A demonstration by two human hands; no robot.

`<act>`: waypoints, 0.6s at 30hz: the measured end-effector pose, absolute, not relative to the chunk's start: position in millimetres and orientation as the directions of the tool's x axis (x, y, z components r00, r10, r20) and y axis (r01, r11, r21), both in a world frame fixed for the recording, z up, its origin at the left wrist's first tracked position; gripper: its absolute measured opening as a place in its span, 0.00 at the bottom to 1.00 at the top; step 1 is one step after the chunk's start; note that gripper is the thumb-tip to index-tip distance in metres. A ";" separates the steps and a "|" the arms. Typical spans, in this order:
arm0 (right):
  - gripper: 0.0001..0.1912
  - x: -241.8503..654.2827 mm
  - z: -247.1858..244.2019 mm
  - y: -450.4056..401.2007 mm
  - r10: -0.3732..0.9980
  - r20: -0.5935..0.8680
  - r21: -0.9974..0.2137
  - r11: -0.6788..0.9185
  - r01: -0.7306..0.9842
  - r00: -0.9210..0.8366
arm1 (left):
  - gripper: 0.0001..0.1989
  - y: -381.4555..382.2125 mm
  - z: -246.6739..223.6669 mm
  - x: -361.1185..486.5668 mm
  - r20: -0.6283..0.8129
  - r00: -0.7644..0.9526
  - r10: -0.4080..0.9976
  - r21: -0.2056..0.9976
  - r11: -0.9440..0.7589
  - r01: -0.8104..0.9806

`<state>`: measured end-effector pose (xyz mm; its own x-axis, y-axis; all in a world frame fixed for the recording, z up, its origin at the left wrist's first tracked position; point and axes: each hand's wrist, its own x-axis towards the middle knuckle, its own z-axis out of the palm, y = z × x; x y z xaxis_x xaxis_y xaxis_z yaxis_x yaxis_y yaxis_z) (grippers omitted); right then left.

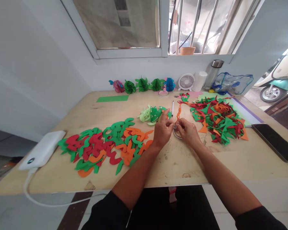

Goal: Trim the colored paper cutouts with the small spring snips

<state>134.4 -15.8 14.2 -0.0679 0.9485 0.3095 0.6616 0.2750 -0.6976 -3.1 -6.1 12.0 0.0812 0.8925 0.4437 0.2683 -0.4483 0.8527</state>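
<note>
Orange paper strip (178,115) pinched between left hand (162,130) and right hand (187,130), above tape ring (177,134) on tabletop (172,166); long axis running away from both grips; hands equally near.

Home craft table (172,166), paper cutouts (103,147), window (158,28)

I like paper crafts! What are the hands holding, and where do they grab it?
Both hands, left and right, pinch the lower end of a wavy orange paper strip; its upper end lies on the table.

Bright window daylight, fisheye-warped edges
</note>
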 end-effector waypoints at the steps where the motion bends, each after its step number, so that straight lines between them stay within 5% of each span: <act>1: 0.06 134.4 13.8 -15.6 0.949 0.307 -0.698 0.272 0.663 -0.067 | 0.32 -6.1 12.2 -2.9 0.438 0.079 0.895 0.856 -0.442 0.268; 18: 0.07 133.6 12.0 -15.5 0.952 0.303 -0.665 0.240 0.707 -0.039 | 0.31 -4.7 6.6 -1.0 0.417 0.060 0.907 0.876 -0.418 0.242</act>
<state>133.6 -15.5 12.0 -0.0387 0.9523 0.3028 0.7069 0.2403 -0.6653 -1.0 -4.7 6.6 0.0604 0.9070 0.4167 0.2417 -0.4184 0.8755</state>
